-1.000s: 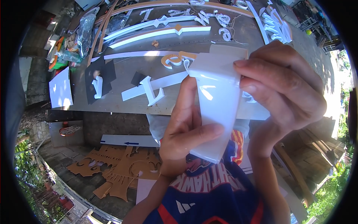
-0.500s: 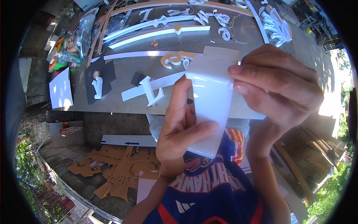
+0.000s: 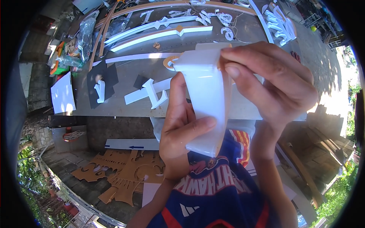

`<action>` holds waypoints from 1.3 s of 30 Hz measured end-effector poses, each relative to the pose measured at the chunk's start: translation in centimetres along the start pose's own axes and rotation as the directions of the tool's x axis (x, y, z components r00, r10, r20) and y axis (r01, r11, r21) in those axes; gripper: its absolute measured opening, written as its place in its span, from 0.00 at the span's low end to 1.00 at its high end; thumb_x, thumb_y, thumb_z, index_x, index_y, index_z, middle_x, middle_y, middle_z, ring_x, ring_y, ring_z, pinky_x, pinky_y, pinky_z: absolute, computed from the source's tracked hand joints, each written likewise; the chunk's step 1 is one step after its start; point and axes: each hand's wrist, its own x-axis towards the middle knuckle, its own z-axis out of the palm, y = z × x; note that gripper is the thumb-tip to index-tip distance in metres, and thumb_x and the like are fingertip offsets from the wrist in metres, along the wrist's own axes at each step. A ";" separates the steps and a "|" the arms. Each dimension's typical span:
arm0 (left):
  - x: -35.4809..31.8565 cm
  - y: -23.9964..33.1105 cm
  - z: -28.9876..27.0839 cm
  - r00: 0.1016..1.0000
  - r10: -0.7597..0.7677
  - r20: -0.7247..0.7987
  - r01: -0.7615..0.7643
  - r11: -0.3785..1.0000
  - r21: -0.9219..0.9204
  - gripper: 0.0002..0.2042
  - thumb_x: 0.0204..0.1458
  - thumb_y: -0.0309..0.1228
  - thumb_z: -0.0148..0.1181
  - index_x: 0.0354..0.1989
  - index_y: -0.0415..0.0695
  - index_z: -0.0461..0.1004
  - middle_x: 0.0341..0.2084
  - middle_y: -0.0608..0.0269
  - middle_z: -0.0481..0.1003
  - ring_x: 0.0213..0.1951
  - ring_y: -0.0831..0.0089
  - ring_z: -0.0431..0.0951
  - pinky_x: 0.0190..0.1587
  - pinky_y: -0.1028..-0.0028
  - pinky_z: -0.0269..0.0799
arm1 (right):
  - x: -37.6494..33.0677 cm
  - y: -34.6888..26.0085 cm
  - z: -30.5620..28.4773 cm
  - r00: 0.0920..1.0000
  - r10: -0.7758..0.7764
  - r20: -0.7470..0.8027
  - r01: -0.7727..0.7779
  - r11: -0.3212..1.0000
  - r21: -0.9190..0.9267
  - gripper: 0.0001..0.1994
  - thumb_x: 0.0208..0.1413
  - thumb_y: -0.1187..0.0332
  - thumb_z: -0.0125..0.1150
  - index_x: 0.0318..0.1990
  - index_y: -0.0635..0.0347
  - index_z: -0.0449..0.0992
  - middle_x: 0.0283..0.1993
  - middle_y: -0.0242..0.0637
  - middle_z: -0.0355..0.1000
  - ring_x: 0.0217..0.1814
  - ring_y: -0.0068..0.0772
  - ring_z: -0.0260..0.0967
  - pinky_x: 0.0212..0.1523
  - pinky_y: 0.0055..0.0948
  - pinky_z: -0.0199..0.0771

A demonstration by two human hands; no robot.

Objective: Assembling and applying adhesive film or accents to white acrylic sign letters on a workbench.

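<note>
Close in front of me is a white plastic sign letter, held upright and slightly tilted, with a wider block at its top. My left hand wraps round its lower shaft, the thumb lying across the near face. At its upper right corner, my right hand pinches the edge between thumb and fingers. A thin tan edge shows along the letter's right side. Beyond it, a white letter rests on a white strip on the grey table. A smaller white letter lies on a black sheet.
Long white curved trims and several clear letters lie farther back. More white letters are stacked at the far right. Plastic bags crowd the left edge. Below the table lie cut brown boards and a white strip.
Both hands have shifted slightly left with the letter. It has turned a little, so more of its tan right edge shows. My right hand still pinches its upper corner.
</note>
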 end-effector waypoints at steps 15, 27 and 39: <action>-0.3 0.2 -1.0 0.999 -0.024 0.040 0.022 0.998 0.055 0.41 0.46 0.12 0.52 0.68 0.46 0.39 0.48 0.52 0.70 0.43 0.75 0.74 0.41 0.78 0.67 | -0.4 -0.9 0.3 0.991 -0.123 -0.049 0.111 0.973 -0.204 0.10 0.39 0.82 0.66 0.33 0.75 0.76 0.31 0.51 0.75 0.31 0.39 0.74 0.28 0.26 0.74; -0.1 -0.1 -1.2 0.995 0.051 0.085 -0.057 0.996 0.071 0.41 0.47 0.11 0.52 0.68 0.45 0.39 0.50 0.52 0.69 0.45 0.74 0.74 0.44 0.77 0.66 | 0.0 -1.2 1.0 0.987 -0.134 -0.094 0.100 0.949 -0.300 0.08 0.38 0.80 0.65 0.29 0.72 0.74 0.26 0.46 0.73 0.25 0.32 0.69 0.26 0.21 0.66; 0.2 -0.2 -1.9 0.991 0.080 0.105 -0.090 0.991 0.095 0.39 0.48 0.13 0.53 0.68 0.44 0.40 0.50 0.51 0.70 0.43 0.76 0.74 0.41 0.80 0.66 | -0.1 -1.6 1.1 0.990 -0.059 -0.125 0.029 0.973 -0.229 0.10 0.36 0.82 0.67 0.30 0.73 0.76 0.28 0.48 0.74 0.28 0.36 0.72 0.29 0.24 0.69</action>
